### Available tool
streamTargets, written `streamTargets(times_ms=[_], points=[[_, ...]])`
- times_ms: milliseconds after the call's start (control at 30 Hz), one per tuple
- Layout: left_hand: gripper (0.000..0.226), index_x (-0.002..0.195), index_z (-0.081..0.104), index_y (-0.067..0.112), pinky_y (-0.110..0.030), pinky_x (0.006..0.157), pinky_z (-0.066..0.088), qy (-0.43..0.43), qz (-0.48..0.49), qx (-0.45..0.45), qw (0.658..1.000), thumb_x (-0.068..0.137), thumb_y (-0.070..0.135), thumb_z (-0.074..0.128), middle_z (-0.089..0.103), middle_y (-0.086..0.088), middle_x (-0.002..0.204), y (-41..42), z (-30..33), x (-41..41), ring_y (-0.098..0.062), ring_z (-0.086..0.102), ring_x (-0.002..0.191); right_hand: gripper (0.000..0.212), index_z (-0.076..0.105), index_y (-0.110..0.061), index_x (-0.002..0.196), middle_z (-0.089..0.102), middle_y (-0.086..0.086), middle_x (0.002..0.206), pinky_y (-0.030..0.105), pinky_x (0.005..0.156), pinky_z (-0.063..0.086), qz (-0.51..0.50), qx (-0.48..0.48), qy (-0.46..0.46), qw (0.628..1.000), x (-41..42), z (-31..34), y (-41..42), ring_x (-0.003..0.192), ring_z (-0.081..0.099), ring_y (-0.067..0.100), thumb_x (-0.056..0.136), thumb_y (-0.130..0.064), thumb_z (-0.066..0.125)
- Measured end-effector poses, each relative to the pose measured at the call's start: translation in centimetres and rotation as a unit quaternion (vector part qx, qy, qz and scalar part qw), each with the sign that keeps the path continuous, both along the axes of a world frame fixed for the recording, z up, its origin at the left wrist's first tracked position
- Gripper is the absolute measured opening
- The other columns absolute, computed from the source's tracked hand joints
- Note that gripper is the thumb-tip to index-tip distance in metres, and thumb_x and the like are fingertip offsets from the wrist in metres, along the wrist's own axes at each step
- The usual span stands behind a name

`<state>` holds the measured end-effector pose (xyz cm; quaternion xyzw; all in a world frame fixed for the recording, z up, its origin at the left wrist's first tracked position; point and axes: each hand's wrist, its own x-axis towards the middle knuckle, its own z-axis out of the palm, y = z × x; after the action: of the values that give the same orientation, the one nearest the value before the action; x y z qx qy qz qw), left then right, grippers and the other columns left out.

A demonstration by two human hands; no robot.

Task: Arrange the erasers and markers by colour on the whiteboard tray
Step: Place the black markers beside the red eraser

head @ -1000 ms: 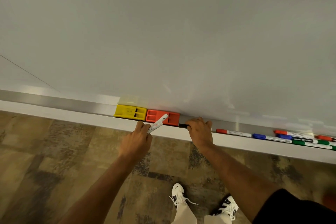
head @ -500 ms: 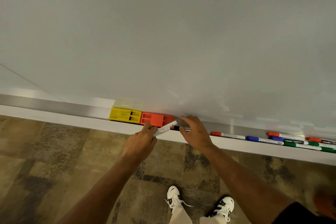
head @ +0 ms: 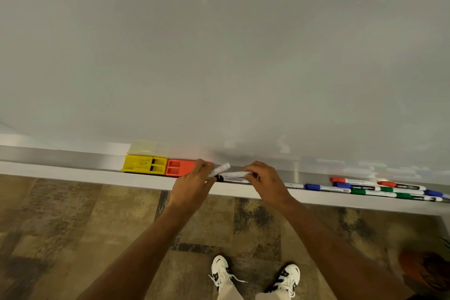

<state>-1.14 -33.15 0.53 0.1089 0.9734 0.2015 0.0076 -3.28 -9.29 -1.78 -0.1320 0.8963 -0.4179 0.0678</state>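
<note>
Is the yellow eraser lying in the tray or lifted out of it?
In the tray. The yellow eraser lies flat on the tray, touching the orange eraser; neither hand holds it.

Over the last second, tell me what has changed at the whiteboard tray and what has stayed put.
The right hand, which was pressed down on a marker in the tray, has lifted a white-barrelled marker clear of it. The left hand has slid right, still gripping its own marker, so the two markers now nearly meet. The yellow eraser, red eraser and the loose markers on the right lie as before.
</note>
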Motion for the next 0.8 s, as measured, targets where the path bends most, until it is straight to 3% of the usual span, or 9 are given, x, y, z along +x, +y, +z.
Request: streamTargets(times_ms=[133,300,433,600,800], points=[[0.018,0.095,0.063,0.021,-0.019,0.049,0.029,-0.064,0.171,0.133,0.974,0.084,0.033,0.070,0.054,0.010,0.083,1.8,-0.6,-0.5,-0.007,0.048,0.062,0.019,0.069,-0.018,0.108,0.062,-0.005,0.093,0.034,0.079,0.050,-0.037,0.016,0.006,0.999,0.2,-0.4,2.1,0.088,0.052,0.009,0.091,-0.017,0.059],[0.009,0.076,0.066,0.025,-0.025,0.048,0.038,-0.144,0.261,0.274,0.915,0.084,0.024,0.070,0.061,0.001,0.064,3.4,-2.5,-1.1,-0.015,0.052,0.055,0.019,0.069,-0.015,0.108,0.052,-0.004,0.098,0.027,0.077,0.050,-0.065,0.031,0.028,0.997,0.2,-1.9,2.8,0.089,0.052,0.011,0.092,-0.020,0.059],[0.009,0.079,0.064,0.021,-0.027,0.045,0.039,-0.153,0.280,0.280,0.906,0.085,0.022,0.069,0.059,-0.001,0.066,4.0,-4.0,-1.2,-0.014,0.050,0.054,0.020,0.068,-0.019,0.110,0.048,-0.004,0.100,0.023,0.068,0.049,-0.114,0.069,0.037,0.990,0.7,-3.4,2.2,0.083,0.051,0.009,0.092,-0.023,0.059],[0.011,0.087,0.056,0.021,-0.026,0.047,0.037,-0.156,0.261,0.235,0.923,0.088,0.023,0.067,0.056,0.002,0.074,4.3,-5.1,-1.0,-0.013,0.051,0.060,0.020,0.067,-0.022,0.110,0.049,-0.004,0.099,0.026,0.059,0.051,-0.163,0.085,0.017,0.983,0.7,-4.7,0.7,0.075,0.052,0.010,0.091,-0.023,0.062],[0.013,0.098,0.058,0.027,-0.020,0.046,0.030,-0.172,0.270,0.215,0.923,0.088,0.023,0.066,0.055,0.010,0.077,4.4,-6.0,-0.9,-0.007,0.052,0.061,0.012,0.066,-0.017,0.099,0.056,-0.001,0.103,0.033,0.061,0.054,-0.200,0.095,-0.015,0.975,0.5,-6.0,-0.7,0.075,0.059,0.019,0.088,-0.013,0.061]])
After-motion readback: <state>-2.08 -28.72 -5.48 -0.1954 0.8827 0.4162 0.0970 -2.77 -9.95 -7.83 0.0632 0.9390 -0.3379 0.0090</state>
